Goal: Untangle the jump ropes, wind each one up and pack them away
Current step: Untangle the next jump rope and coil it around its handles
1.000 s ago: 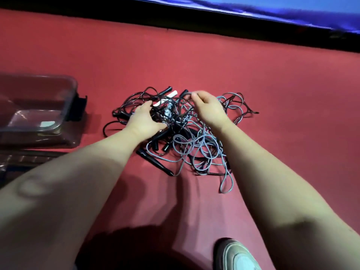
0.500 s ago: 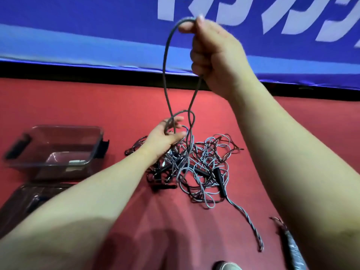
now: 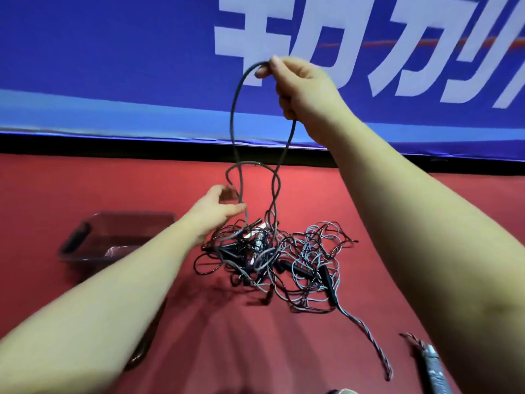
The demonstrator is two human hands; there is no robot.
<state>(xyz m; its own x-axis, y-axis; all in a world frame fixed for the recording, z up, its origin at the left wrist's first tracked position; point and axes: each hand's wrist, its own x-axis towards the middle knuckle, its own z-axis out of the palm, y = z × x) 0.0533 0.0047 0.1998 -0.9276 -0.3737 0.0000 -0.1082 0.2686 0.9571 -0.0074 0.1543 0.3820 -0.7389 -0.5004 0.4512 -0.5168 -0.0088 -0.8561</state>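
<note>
Separation is starting as the right hand (image 3: 306,92), pinching a grey rope (image 3: 233,115), is lifting it higher off the tangle (image 3: 287,263), left hand (image 3: 218,207) pinching lower down.

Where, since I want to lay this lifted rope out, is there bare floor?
Bare red floor lies behind the tangle up to the black strip, and again just in front of it. Crowded: the tangle itself, the clear bin at left, the stray handle lower right.
</note>
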